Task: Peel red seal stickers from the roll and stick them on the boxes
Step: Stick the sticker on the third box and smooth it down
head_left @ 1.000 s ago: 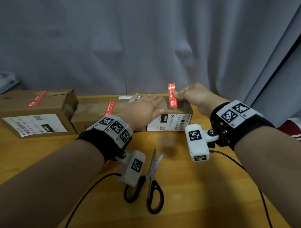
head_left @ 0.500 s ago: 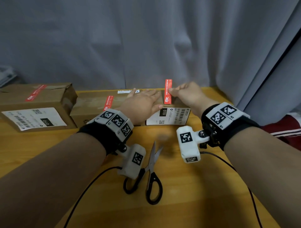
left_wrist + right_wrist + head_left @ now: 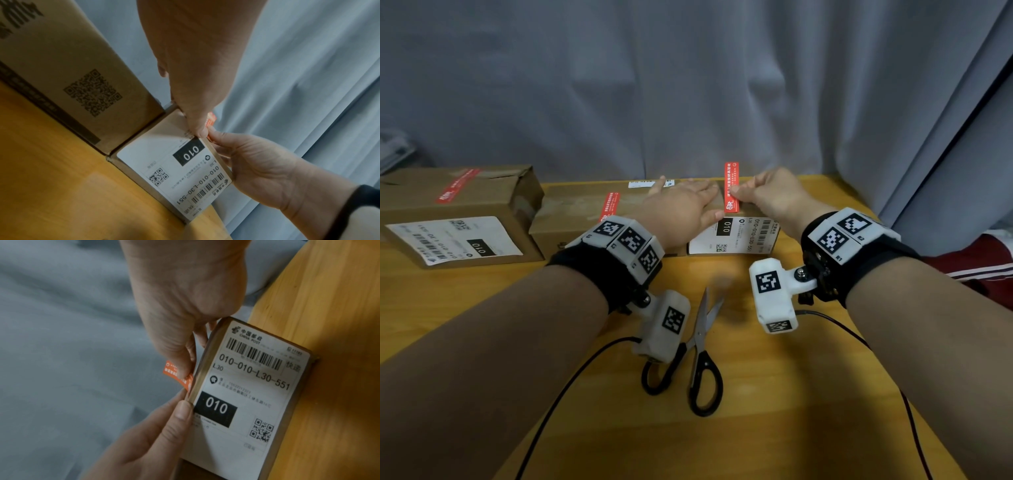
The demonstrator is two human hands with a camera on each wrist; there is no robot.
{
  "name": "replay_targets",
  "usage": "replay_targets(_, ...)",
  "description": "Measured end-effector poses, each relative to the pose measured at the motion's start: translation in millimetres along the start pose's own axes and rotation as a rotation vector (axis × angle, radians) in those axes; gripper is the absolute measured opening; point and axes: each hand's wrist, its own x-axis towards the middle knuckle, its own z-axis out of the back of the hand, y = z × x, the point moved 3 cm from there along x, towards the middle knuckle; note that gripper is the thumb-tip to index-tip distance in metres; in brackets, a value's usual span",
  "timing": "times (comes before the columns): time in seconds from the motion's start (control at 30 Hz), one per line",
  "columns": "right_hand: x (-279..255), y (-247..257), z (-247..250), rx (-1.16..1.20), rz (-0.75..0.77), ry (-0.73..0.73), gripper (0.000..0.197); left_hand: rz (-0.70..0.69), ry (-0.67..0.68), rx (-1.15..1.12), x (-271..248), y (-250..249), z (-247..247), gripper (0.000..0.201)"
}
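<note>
**Red sticker held upright at the near top edge of the small box**

A red sticker [image 3: 731, 186] is pinched between the thumb and fingers of the right hand [image 3: 767, 195], just above the centre of the head view. Its lower end meets the top of the small box [image 3: 732, 236] near the front edge, above the white shipping label [image 3: 736, 234]; its upper end stands free against the grey curtain [image 3: 688, 85]. The left hand [image 3: 681, 209] is laid flat on the box top with fingers straight, gripping nothing, its thumb tip at the front edge beside the sticker.

This box is set flush against a middle box [image 3: 585, 219], which carries a red sticker over its front edge. A larger box [image 3: 458, 212] at the left of the frame bears another on its top. The sticker roll cannot be seen.

In the lower centre, scissors [image 3: 698, 359] lie on the wooden table [image 3: 791, 394], blades apart, pointing toward the boxes. Bare tabletop is seen around them, and right of the small box up to the table's right edge.
</note>
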Motion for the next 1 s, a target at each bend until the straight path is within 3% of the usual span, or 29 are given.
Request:
replay_targets(0.27, -5, 1, 1, -0.035, 0.036, 0.013, 0.051, -0.004, -0.008, -0.008, 0, 0, 0, 0.06)
replay_targets(0.4, -10, 3, 2, -0.06, 0.08, 0.037, 0.048, 0.021, -0.096, -0.12, 2, -4, 0, 0.059)
replay_targets(0.53, -15, 3, 3, -0.056, 0.136, 0.095, 0.042, 0.026, -0.137, -0.064, 8, -5, -5, 0.059)
replay_targets(0.6, -13, 2, 2, -0.066, 0.154, 0.104, 0.05, 0.014, -0.138, -0.062, 6, -3, -7, 0.06)
replay_targets(0.7, -8, 2, -1, -0.115, 0.147, 0.078, 0.063, 0.006, -0.146, -0.066, 1, -2, -8, 0.061)
replay_targets(1.0, -5, 13, 5, -0.369, 0.149, -0.155, 0.041, 0.008, -0.188, -0.103, 3, 0, -16, 0.061)
